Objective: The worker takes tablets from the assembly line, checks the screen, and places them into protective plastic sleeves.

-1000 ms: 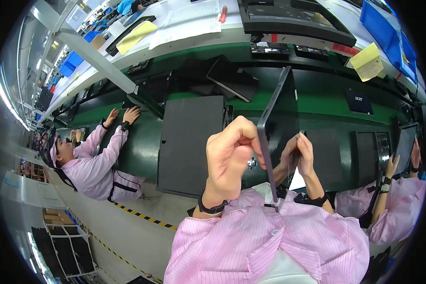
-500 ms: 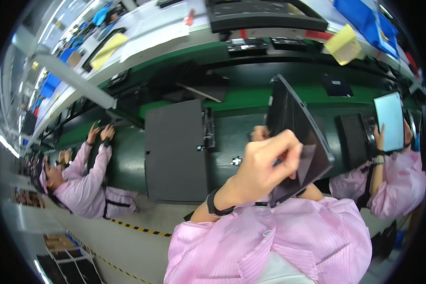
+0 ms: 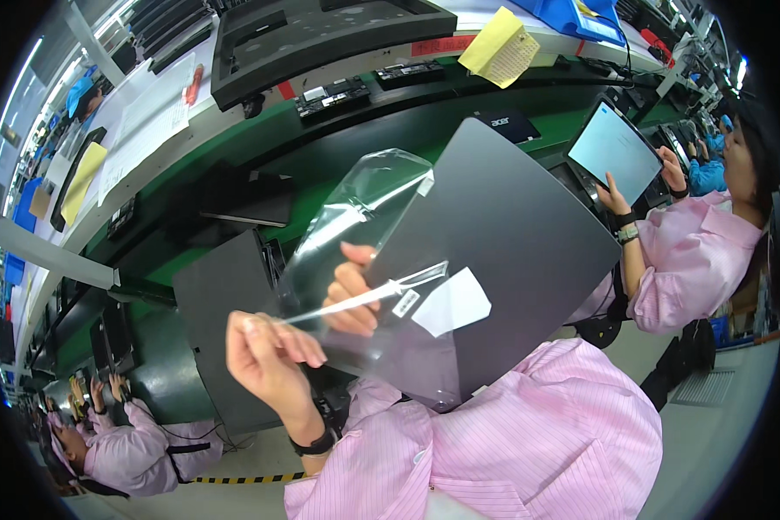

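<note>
A closed dark-grey laptop [image 3: 529, 234] is held up tilted in front of my chest, one broad flat face toward me. A clear plastic film [image 3: 355, 195] is partly lifted off it, stretching out past its left edge, with a small barcode label [image 3: 405, 302] beside a white patch. My left hand [image 3: 269, 360], closed, pinches a gathered strip of the film to the left of the laptop. My right hand [image 3: 353, 293] is at the laptop's left edge, its fingers curled round it and partly seen through the film; its forearm is hidden behind the laptop.
A dark-grey flat slab [image 3: 221, 321] lies on the green bench at left. A black tray [image 3: 329, 39] and a yellow paper [image 3: 500, 48] are on the shelf above. A co-worker at right holds a tablet-like screen [image 3: 615, 152]; another person [image 3: 139, 442] works at far left.
My view has swung to the right. The laptop has turned from nearly edge-on to show its broad face. My left hand has moved left, drawing the film away from it.
</note>
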